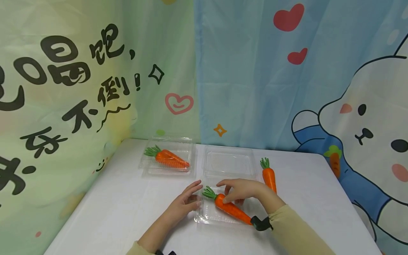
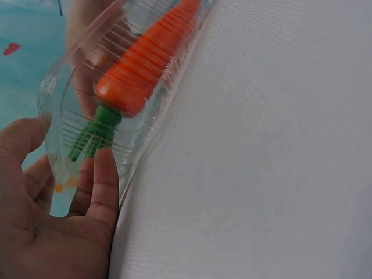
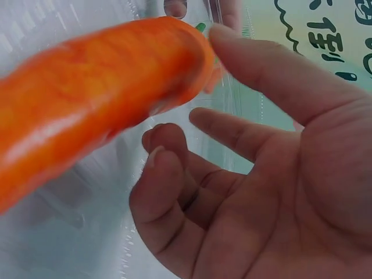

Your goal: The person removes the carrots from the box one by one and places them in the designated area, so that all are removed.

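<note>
**Orange tapering carrot with a green tuft point(image 1: 232, 209) slants over the base of an open clear plastic box point(image 1: 208, 212), lid not yet down**

Loosely bent fingers of the bare right hand point(image 1: 243, 188) hover over the carrot without wrapping it; the thumb tip is at its broad end, though whether it presses there I cannot tell. The left hand point(image 1: 185, 202), fingers extended and relaxed, steadies the left edge of the open box.

Glossy and smooth, the carrot has faint darker marks near its shoulder, and its stiff green tuft points to the box's left wall. Its tip runs to the near right of the box; whether that end sits inside is unclear.

Beyond the base, the box's transparent lid point(image 1: 229, 163) lies folded back on the white table point(image 1: 121, 198). To the right of that box rests a second orange carrot, green-topped and slim point(image 1: 269, 178), unboxed. Beyond the box to the left, a matching clear plastic container point(image 1: 183, 146) holds a third green-topped orange carrot point(image 1: 170, 159), its lid apparently shut.

By my reading, one carrot is packed, one is being settled, one is left outside.
</note>
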The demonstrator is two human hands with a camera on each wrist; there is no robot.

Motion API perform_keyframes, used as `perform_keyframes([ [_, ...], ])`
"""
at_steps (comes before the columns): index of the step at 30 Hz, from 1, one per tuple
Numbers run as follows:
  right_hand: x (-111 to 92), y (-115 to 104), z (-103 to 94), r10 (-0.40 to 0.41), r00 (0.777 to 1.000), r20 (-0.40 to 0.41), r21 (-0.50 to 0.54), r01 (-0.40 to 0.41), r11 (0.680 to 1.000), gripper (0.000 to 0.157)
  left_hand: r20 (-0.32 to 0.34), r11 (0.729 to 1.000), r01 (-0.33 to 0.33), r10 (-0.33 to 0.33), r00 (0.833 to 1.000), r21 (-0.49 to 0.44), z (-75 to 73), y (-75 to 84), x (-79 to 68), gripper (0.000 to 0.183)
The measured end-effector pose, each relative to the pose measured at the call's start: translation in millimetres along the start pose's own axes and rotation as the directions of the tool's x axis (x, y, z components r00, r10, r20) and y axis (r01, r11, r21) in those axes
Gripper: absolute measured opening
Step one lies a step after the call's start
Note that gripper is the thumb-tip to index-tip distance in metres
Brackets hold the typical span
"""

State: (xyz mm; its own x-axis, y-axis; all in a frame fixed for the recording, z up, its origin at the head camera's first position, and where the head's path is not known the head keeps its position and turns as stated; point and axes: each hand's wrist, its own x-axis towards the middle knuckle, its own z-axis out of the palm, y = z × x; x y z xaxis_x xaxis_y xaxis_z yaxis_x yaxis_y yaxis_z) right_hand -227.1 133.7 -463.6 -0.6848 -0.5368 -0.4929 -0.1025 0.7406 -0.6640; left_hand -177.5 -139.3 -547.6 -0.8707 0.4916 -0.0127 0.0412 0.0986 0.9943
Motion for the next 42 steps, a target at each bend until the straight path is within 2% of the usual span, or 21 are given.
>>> perform_keyframes([
  [6, 6, 3, 3.1, 0.016, 1.0, 0.005, -0.015, -0.015, 1.0, 0.061, -0.003, 1.0, -0.003, 0.003, 1.0, 0.006, -0.1, -0.9, -0.3, 0.062],
  [15, 10, 6, 6.1, 0.013, 0.998, 0.057, -0.022, -0.012, 1.0, 0.054, -0.001, 1.0, -0.015, 0.015, 1.0, 0.013, 0.0, -0.8, -0.7, 0.063],
  [24, 8, 6, 5.3, -0.051, 0.996, 0.067, -0.05, 0.055, 0.997, 0.053, 0.002, 1.0, -0.02, 0.02, 1.0, 0.004, 0.4, -0.4, -0.6, 0.063],
  [31, 5, 10, 2.1, -0.095, 0.993, 0.064, 0.001, 0.095, 0.995, 0.056, 0.006, 1.0, -0.016, 0.016, 1.0, -0.005, 0.4, -0.7, -0.3, 0.064],
  [36, 3, 14, -2.9, -0.124, 0.992, 0.027, 0.011, 0.124, 0.992, 0.053, -0.007, 1.0, -0.023, 0.023, 1.0, 0.001, 1.0, 0.8, -0.5, 0.062],
  [42, 1, 21, -8.8, -0.135, 0.988, -0.077, 0.066, 0.14, 0.988, 0.047, 0.0, 1.0, -0.03, 0.03, 1.0, 0.002, 0.3, -1.1, 0.2, 0.064],
])
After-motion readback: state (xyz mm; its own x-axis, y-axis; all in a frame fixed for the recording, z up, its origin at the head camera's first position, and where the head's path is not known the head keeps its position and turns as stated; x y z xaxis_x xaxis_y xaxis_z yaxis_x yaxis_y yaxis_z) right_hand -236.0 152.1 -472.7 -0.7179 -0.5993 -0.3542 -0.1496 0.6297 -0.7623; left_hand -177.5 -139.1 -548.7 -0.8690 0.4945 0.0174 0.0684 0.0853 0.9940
